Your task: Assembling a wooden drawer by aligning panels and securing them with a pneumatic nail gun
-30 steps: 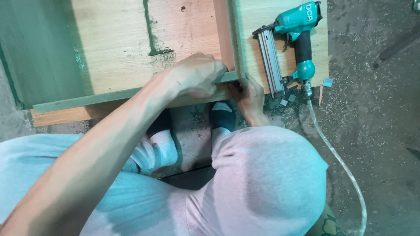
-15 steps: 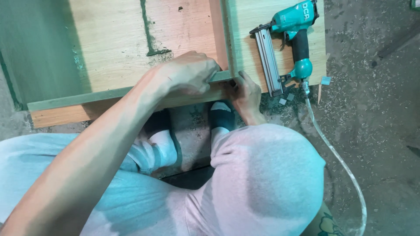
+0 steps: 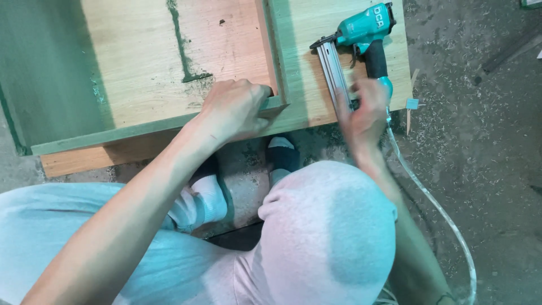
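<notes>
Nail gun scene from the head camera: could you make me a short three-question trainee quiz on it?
1. True or false: the teal nail gun lies on the wooden panel.
2. Which hand presses the green-edged strip? A. left hand B. right hand
3. What runs from the nail gun across the floor?

Key: 1 true; 2 A; 3 a clear air hose.

A concrete floor [image 3: 485, 169] strewn with wood shavings [image 3: 451, 62] surrounds the work, with a small teal scrap [image 3: 412, 104] near the panel's right edge and white-socked feet in dark sandals [image 3: 206, 197] below its near edge.
</notes>
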